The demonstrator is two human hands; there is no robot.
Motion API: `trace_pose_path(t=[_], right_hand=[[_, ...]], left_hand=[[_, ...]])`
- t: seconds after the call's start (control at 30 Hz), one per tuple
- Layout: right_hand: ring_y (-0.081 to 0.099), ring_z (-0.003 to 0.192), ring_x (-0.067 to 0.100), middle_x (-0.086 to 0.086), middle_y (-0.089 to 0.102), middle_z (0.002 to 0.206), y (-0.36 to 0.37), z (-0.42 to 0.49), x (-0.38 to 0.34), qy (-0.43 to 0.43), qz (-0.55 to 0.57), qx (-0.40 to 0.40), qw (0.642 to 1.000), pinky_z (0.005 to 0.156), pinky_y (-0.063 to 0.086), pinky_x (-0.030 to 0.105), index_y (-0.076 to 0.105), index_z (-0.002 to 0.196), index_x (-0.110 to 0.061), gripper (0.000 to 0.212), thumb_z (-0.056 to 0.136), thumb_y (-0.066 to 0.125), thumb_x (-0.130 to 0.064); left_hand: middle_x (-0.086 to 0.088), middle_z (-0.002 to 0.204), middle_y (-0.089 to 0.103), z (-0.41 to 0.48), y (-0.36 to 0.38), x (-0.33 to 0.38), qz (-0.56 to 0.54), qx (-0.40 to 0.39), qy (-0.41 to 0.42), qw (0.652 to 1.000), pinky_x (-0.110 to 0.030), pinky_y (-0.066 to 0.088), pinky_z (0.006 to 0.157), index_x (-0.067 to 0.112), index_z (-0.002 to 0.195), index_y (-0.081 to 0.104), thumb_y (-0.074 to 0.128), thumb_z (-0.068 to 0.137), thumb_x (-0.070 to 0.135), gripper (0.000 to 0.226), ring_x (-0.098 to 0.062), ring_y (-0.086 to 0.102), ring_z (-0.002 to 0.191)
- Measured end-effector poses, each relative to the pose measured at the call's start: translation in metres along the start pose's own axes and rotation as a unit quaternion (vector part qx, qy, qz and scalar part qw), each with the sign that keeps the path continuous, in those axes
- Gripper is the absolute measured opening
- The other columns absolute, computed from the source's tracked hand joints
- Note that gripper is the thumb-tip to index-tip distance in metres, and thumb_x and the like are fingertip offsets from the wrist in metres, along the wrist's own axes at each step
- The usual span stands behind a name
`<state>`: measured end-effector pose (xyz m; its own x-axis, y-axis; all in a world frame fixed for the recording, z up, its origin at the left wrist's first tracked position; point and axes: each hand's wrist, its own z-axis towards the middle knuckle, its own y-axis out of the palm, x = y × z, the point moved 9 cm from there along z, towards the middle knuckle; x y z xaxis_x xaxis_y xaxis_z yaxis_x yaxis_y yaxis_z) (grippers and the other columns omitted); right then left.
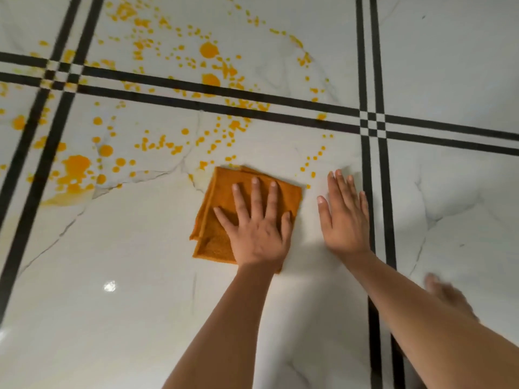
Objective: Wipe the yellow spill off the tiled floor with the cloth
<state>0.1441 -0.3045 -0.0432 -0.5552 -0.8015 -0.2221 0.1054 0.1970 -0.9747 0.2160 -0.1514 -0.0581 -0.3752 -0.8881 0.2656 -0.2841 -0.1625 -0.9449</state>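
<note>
An orange folded cloth (pixel 224 192) lies on the white marble-look tiled floor (pixel 126 276). My left hand (pixel 257 228) presses flat on it with the fingers spread, covering its near right part. My right hand (pixel 344 217) rests flat on the bare tile just right of the cloth, fingers together, holding nothing. The yellow spill (pixel 75 167) spreads as blobs and many small drops across the tiles beyond and left of the cloth, with big drops (pixel 209 50) further away. A few drops (pixel 311 161) lie just beyond my right hand.
Double black lines (pixel 376 80) divide the floor into large tiles; one pair runs under my right wrist. A blurred bare foot (pixel 446 296) stands on the tile at the lower right. A faint yellow smear (pixel 64 200) edges the big blob.
</note>
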Motion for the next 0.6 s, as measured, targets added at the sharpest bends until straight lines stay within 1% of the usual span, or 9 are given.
trace_pose_path(t=[0.07,0.1,0.17,0.23,0.3,0.33,0.4,0.5,0.6], right_hand=[[0.007,0.142,0.013,0.001,0.021,0.155,0.000,0.013,0.013,-0.008,-0.011,-0.022,1.000,0.114,0.001,0.034,0.025,0.147,-0.016,0.065,0.093,0.013,-0.049],[0.006,0.142,0.012,0.000,0.021,0.155,0.000,0.018,0.016,-0.016,-0.010,-0.027,0.999,0.114,0.000,0.033,0.025,0.148,-0.016,0.065,0.092,0.013,-0.049],[0.006,0.142,0.013,-0.001,0.019,0.155,-0.005,0.031,0.028,-0.027,-0.010,-0.026,0.999,0.114,-0.001,0.034,0.024,0.148,-0.017,0.065,0.092,0.013,-0.050],[0.003,0.143,0.014,-0.002,0.014,0.156,-0.006,0.048,0.036,-0.035,-0.024,-0.036,0.998,0.114,-0.002,0.034,0.020,0.149,-0.017,0.068,0.091,0.008,-0.051],[0.001,0.144,0.015,-0.001,0.010,0.157,-0.008,0.069,0.045,-0.047,-0.030,-0.044,0.997,0.114,-0.003,0.034,0.015,0.149,-0.017,0.071,0.089,0.003,-0.053],[0.000,0.145,0.015,-0.001,0.009,0.158,-0.009,0.077,0.051,-0.052,-0.026,-0.050,0.997,0.114,-0.003,0.035,0.013,0.150,-0.017,0.072,0.089,0.002,-0.054],[0.001,0.145,0.015,-0.001,0.009,0.158,-0.010,0.090,0.055,-0.067,-0.026,-0.056,0.996,0.115,-0.002,0.037,0.013,0.150,-0.017,0.071,0.089,0.004,-0.054],[0.001,0.145,0.017,0.000,0.008,0.158,-0.013,0.115,0.060,-0.080,-0.029,-0.059,0.995,0.115,-0.003,0.037,0.011,0.150,-0.018,0.062,0.096,0.014,-0.049],[-0.004,0.145,0.016,-0.002,0.004,0.158,-0.016,0.151,0.067,-0.124,-0.043,-0.088,0.988,0.114,-0.007,0.035,0.007,0.150,-0.020,0.057,0.100,0.019,-0.044]], left_hand=[[0.000,0.157,0.008,0.009,0.006,0.020,0.026,-0.006,0.033,0.999,-0.067,-0.010,0.102,0.035,0.148,0.008,0.019,0.091,0.055,0.061,-0.034,-0.005,0.143],[0.001,0.158,0.001,0.019,0.005,0.023,0.017,-0.005,0.018,1.000,-0.066,-0.013,0.102,0.035,0.147,0.002,0.016,0.092,0.056,0.061,-0.033,-0.010,0.142],[0.001,0.157,-0.007,0.031,0.005,0.029,-0.003,0.001,-0.052,0.999,-0.066,-0.014,0.102,0.035,0.147,-0.005,0.014,0.092,0.056,0.061,-0.033,-0.017,0.141],[-0.001,0.158,-0.002,0.021,0.007,0.040,-0.022,0.021,-0.094,0.995,-0.067,-0.011,0.102,0.033,0.148,0.001,0.017,0.093,0.055,0.061,-0.035,-0.013,0.141],[-0.003,0.157,0.006,0.011,0.014,0.056,-0.020,0.019,-0.097,0.995,-0.068,-0.009,0.102,0.032,0.148,0.008,0.019,0.092,0.054,0.061,-0.037,-0.007,0.142],[-0.003,0.158,0.002,0.016,0.017,0.064,-0.009,0.006,-0.090,0.996,-0.068,-0.010,0.102,0.032,0.148,0.004,0.017,0.092,0.054,0.061,-0.037,-0.009,0.142],[0.000,0.157,-0.010,0.045,0.017,0.071,-0.009,0.000,-0.101,0.995,-0.068,-0.012,0.102,0.035,0.146,-0.008,0.012,0.092,0.056,0.061,-0.035,-0.019,0.140],[0.000,0.157,-0.011,0.070,0.012,0.077,-0.012,0.021,-0.138,0.990,-0.068,-0.009,0.104,0.036,0.146,-0.010,0.010,0.092,0.056,0.061,-0.034,-0.020,0.140],[0.001,0.157,-0.012,0.065,0.019,0.099,0.026,0.005,-0.088,0.996,-0.066,-0.012,0.105,0.038,0.145,-0.013,0.006,0.092,0.058,0.060,-0.032,-0.020,0.140]])
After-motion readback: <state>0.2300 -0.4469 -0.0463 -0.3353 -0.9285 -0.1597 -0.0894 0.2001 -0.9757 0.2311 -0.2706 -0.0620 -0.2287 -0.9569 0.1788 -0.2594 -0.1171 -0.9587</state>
